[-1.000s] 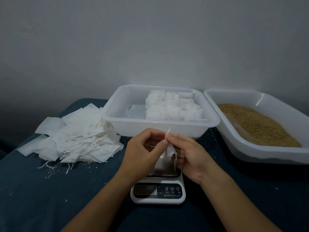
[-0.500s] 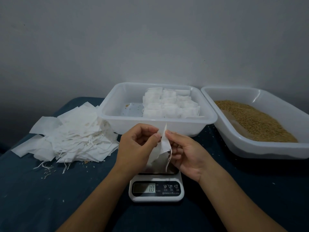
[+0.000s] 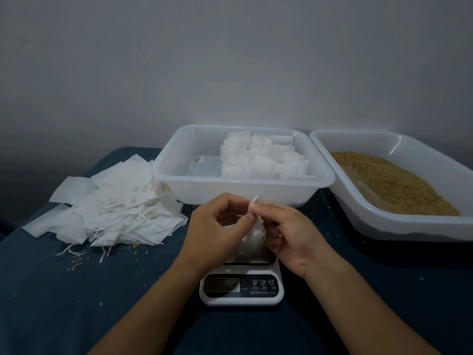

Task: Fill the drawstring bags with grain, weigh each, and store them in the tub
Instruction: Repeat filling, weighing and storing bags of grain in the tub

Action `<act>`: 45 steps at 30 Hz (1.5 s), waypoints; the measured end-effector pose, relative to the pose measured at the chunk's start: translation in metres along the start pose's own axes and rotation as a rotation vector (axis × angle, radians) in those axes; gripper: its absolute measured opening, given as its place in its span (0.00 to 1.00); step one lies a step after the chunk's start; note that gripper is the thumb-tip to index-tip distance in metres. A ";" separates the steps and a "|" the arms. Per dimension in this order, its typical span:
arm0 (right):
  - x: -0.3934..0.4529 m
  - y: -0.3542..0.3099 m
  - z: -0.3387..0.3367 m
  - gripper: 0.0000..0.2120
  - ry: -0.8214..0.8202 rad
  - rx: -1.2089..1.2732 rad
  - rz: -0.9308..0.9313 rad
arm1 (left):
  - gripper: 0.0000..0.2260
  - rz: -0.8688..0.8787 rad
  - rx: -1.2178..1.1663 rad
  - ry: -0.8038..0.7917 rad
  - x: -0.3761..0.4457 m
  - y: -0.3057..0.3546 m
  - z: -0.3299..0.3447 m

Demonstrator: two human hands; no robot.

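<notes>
Drawstring bag (image 3: 252,237), white and partly filled, sits over the steel platform of a digital kitchen scale (image 3: 242,288) at the desk's centre, both hands working its neck: the left hand (image 3: 217,226) at 9 o'clock of the bag and the right hand (image 3: 289,234) at 3 o'clock each pinch the top edge with thumb and fingertips, seemingly to close the mouth so no grain escapes; whether the bag's full weight rests on the platform cannot be told, and the display is too dim to read. At 12 o'clock of the scale stands the white plastic tub (image 3: 179,180), filled bags (image 3: 263,160) packed in rows along its right half, within short reach for storing. At 2 o'clock a second tub (image 3: 384,221) holds loose brown grain (image 3: 394,183), close to the right hand for scooping. At 9 o'clock a heap of empty bags (image 3: 112,206) lies on the dark blue desk (image 3: 76,303), strings trailing, stray grains beside it
</notes>
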State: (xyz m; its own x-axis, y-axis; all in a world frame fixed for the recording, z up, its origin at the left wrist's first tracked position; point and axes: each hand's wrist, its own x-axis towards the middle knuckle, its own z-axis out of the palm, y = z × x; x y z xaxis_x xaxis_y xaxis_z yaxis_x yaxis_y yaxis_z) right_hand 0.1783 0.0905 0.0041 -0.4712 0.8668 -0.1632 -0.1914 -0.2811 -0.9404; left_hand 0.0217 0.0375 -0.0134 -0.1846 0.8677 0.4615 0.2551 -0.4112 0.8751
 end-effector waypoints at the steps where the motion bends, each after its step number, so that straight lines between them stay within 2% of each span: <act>1: 0.000 0.000 0.000 0.04 0.015 -0.016 -0.012 | 0.07 -0.001 -0.012 -0.004 0.000 0.001 -0.001; 7: 0.002 0.001 -0.003 0.05 0.041 -0.054 -0.058 | 0.11 -0.027 0.000 -0.090 -0.002 0.004 -0.002; 12: 0.002 0.000 -0.002 0.05 0.015 -0.078 -0.072 | 0.06 -0.088 -0.116 -0.042 0.001 0.004 -0.003; 15: 0.000 -0.001 0.000 0.03 0.001 -0.073 -0.083 | 0.05 -0.105 -0.082 -0.003 0.004 0.002 -0.004; 18: -0.001 0.000 0.002 0.09 0.063 -0.124 -0.140 | 0.07 -0.101 0.043 0.072 0.004 -0.002 -0.002; 20: -0.001 0.000 0.003 0.12 0.135 -0.230 -0.210 | 0.10 -0.089 0.118 0.178 0.004 -0.003 -0.001; 24: 0.000 0.003 0.003 0.12 0.219 -0.447 -0.315 | 0.14 -0.013 0.201 0.347 0.004 -0.002 -0.003; 26: -0.002 0.005 0.004 0.07 0.258 -0.594 -0.427 | 0.15 0.041 0.255 0.364 0.003 -0.001 -0.003; 28: -0.005 0.006 0.005 0.07 0.299 -0.769 -0.666 | 0.16 0.076 0.315 0.367 0.002 0.000 -0.004; 30: -0.008 0.004 0.003 0.08 0.208 -0.906 -0.953 | 0.17 0.093 0.363 0.358 0.002 0.001 -0.005; 32: -0.007 0.003 -0.003 0.07 0.041 -1.018 -1.085 | 0.17 0.107 0.389 0.334 0.002 0.002 -0.006; 34: -0.001 0.003 -0.011 0.09 -0.037 -1.154 -1.065 | 0.17 0.126 0.399 0.304 0.001 0.004 -0.007; 37: 0.006 0.000 -0.021 0.12 -0.012 -1.286 -0.972 | 0.19 0.149 0.350 0.248 -0.001 0.005 -0.006; 39: 0.007 -0.002 -0.024 0.11 -0.015 -1.325 -0.986 | 0.19 0.171 0.306 0.215 -0.001 0.006 -0.005; 43: 0.003 -0.006 -0.023 0.05 -0.077 -1.288 -0.945 | 0.16 0.168 0.214 0.121 0.002 0.014 -0.002; 45: 0.000 -0.009 -0.023 0.04 -0.094 -1.190 -0.883 | 0.17 0.122 0.171 -0.007 0.010 0.021 -0.006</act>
State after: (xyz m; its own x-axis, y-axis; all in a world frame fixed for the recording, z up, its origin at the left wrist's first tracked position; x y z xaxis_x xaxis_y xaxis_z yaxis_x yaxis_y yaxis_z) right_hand 0.1993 0.1026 0.0059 -0.6424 0.5316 0.5521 0.3399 0.8432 -0.4164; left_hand 0.0200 0.0357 0.0103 -0.1360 0.8165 0.5611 0.4328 -0.4605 0.7750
